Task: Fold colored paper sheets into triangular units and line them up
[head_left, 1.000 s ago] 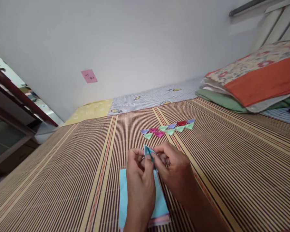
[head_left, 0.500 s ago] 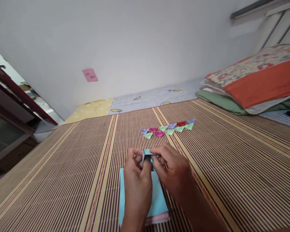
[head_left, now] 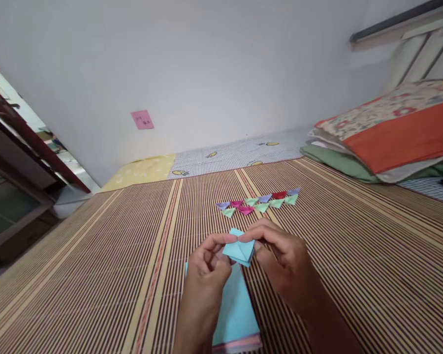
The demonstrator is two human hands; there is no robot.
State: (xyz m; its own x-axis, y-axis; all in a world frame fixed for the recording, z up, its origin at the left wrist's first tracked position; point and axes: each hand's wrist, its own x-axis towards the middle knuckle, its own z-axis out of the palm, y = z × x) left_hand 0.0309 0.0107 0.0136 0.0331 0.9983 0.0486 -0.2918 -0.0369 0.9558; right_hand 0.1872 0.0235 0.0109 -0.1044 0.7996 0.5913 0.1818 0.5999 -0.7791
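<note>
Between both hands is a small folded piece of light blue paper (head_left: 239,251), with crease lines and layered flaps showing. My left hand (head_left: 208,270) pinches its left side, index finger on top and thumb near the lower edge. My right hand (head_left: 284,260) grips the right side, its index fingertip close to the left one on the upper face. Below them, partly covered by my left forearm, lies a stack of coloured paper (head_left: 238,309) with a blue sheet on top. Beyond the hands, several small folded paper triangles (head_left: 261,208) in purple, pink, green and red lie in two rows.
A striped bamboo mat (head_left: 107,255) covers the bed. Folded bedding (head_left: 398,128) is piled at the back right. A pink note (head_left: 142,119) is stuck to the white wall (head_left: 221,73). Dark red woodwork (head_left: 33,132) stands at the left.
The blue paper has been turned and flattened, so a wide creased face now shows. My thumbs have come out from inside it, and my right hand has shifted slightly right.
</note>
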